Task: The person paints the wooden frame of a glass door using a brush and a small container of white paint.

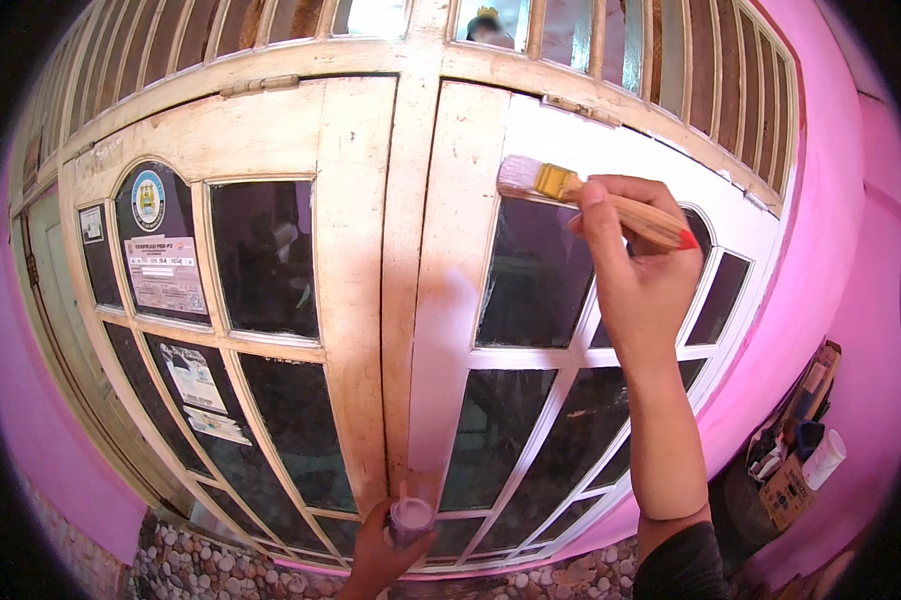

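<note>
My right hand [643,265] is closed round the wooden handle of a flat paintbrush [554,180], raised before the right-hand window shutter. The bristles, coated with pale paint, touch the frame [561,140] just above a dark glass pane [533,268]. Much of this shutter's frame is white; the strip along its left edge is partly bare cream wood. Low in the middle, my left hand [389,552] holds a small clear cup [412,518] of whitish paint, with what looks like a stick standing at its rim.
The left shutter [356,250] has older cream paint, with stickers and papers [163,272] on its glass. Vertical slats [671,65] run above. Pink walls [821,250] flank the window. A bin with a cardboard box [786,492] and a white container [824,460] stands at the lower right. Pebbled stone [201,560] lies below.
</note>
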Motion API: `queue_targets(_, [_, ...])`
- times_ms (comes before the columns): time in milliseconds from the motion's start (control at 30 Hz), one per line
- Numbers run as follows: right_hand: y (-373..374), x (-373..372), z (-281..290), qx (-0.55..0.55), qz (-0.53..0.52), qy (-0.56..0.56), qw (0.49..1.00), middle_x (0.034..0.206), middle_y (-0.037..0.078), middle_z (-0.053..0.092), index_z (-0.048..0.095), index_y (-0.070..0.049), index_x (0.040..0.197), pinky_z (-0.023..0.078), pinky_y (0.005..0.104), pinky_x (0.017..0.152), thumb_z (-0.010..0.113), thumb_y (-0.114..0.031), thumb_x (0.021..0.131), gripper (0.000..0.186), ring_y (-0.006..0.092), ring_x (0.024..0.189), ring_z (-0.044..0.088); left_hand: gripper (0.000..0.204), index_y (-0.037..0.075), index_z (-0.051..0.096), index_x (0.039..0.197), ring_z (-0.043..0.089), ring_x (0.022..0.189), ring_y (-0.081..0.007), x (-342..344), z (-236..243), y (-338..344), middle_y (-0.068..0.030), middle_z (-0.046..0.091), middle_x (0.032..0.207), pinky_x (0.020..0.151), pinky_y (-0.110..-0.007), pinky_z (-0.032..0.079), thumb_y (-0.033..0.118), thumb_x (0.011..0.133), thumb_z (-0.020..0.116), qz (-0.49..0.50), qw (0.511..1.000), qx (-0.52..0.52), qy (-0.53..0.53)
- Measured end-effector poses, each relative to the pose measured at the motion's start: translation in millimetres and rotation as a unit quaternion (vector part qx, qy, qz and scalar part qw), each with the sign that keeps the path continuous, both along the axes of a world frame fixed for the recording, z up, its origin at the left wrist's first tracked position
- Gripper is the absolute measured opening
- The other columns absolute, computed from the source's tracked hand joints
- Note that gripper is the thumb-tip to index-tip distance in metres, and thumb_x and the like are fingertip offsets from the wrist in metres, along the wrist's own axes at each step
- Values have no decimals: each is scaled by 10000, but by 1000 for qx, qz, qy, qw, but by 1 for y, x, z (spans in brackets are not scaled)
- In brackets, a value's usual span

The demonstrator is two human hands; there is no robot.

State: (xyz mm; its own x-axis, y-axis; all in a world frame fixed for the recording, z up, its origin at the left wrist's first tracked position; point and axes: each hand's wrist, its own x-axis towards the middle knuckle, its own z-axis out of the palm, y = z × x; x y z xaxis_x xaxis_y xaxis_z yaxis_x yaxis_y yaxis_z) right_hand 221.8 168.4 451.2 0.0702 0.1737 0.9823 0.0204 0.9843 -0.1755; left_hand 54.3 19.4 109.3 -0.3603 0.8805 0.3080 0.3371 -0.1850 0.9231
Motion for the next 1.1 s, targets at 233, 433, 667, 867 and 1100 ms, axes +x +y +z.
queue_targets(233, [6,28,-2,-21,-91,40,995,759,41,681,666,22,921,492,207,636,683,-101,916,124,81,693,636,778,-24,484,1309,616,1120,-273,4,-6,0,-185,616,1193,961,-407,498,292,721,884,2,999,-13,-34])
queue_targets(433, [5,11,-9,-13,-10,-9,1000,816,55,695,675,22,946,500,215,681,706,-99,900,133,83,726,640,627,-18,560,1178,643,996,-247,5,2,1,-157,653,1052,872,-372,503,262,714,876,23,999,24,-2])
queue_targets(667, [14,39,-14,-18,-86,29,996,836,68,695,682,27,950,507,228,679,709,-107,900,145,102,736,650,829,-35,460,1334,615,1127,-299,1,-2,0,-210,605,1204,972,-424,497,313,713,886,-22,999,-27,-16])
queue_targets(867, [12,27,-9,-17,-39,5,999,830,53,705,690,19,948,510,228,685,720,-95,894,130,101,736,658,617,-8,560,1177,648,985,-239,7,-3,3,-141,661,1039,869,-367,506,253,716,877,17,999,42,-4])
queue_targets(1100, [7,58,-7,-56,-103,13,993,884,81,720,686,26,1000,526,232,722,716,-139,907,192,119,785,673,819,-44,471,1307,619,1113,-286,6,-5,1,-208,610,1190,957,-411,504,297,697,899,2,1000,-22,-9])
